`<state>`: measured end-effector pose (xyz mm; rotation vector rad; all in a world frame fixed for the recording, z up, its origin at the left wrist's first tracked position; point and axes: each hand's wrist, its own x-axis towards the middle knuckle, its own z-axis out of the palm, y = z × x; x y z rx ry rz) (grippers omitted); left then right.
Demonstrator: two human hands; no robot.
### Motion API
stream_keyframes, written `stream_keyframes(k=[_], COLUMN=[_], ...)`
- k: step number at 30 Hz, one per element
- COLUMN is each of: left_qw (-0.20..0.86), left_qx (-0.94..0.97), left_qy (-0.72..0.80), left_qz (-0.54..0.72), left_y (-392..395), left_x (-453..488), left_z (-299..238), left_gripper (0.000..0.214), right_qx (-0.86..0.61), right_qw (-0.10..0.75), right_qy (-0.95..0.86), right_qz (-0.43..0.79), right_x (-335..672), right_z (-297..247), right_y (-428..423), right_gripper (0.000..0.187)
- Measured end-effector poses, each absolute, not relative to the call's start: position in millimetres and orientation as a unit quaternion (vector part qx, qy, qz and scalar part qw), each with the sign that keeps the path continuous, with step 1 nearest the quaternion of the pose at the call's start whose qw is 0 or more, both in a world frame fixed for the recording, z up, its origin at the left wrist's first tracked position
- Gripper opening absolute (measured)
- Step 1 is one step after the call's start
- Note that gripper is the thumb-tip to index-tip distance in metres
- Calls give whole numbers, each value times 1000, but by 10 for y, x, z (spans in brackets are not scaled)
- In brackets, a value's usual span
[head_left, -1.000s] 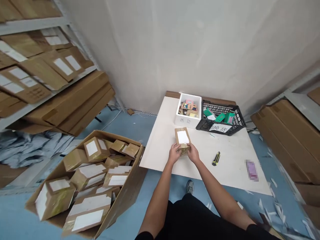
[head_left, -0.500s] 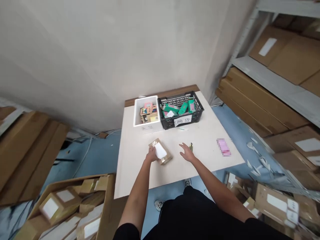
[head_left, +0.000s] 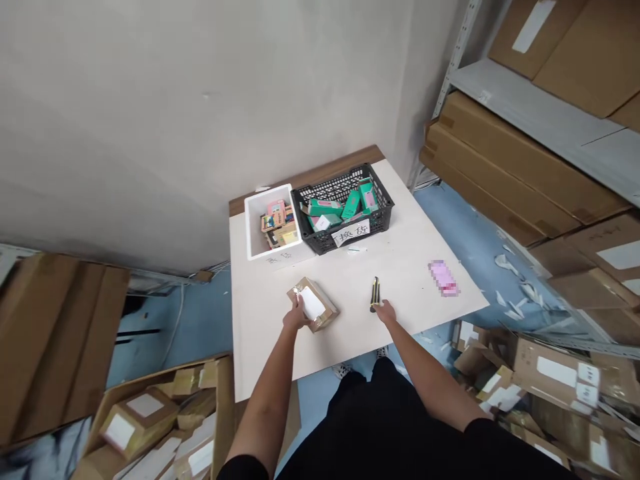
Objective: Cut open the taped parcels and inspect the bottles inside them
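Observation:
A small taped cardboard parcel [head_left: 316, 305] with a white label lies on the white table [head_left: 410, 267]. My left hand [head_left: 295, 316] grips its near left end. My right hand [head_left: 385, 311] has closed its fingers on the near end of a black and yellow utility knife [head_left: 375, 291], which lies on the table right of the parcel.
At the table's back stand a white bin [head_left: 256, 220] of small boxes and a black crate [head_left: 339, 237] of green boxes. A pink object [head_left: 443, 278] lies at the right. Shelves [head_left: 520, 100] with cartons stand right; a big carton [head_left: 150, 420] of parcels sits lower left, opened boxes [head_left: 545, 373] lower right.
My right hand let go of the parcel and reached right to the utility knife. My left hand stayed on the parcel. My view swung to the right.

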<state>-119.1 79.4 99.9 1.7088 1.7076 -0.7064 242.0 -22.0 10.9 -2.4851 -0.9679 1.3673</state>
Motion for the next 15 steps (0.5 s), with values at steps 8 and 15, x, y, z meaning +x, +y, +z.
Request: stream_keyframes(k=[8, 15], left_qw=[324, 352], left_qx=[611, 615], left_qy=[674, 677], left_qz=[-259, -199], left_y=[709, 648], left_x=[-1146, -1164], left_z=[1084, 998], left_gripper=[143, 144], right_qx=[-844, -634], right_qw=[135, 364], right_qy=[-279, -414], right_qz=[438, 543], right_x=[1995, 1116], right_z=[33, 683], right_y=[107, 566], right_gripper=[21, 43])
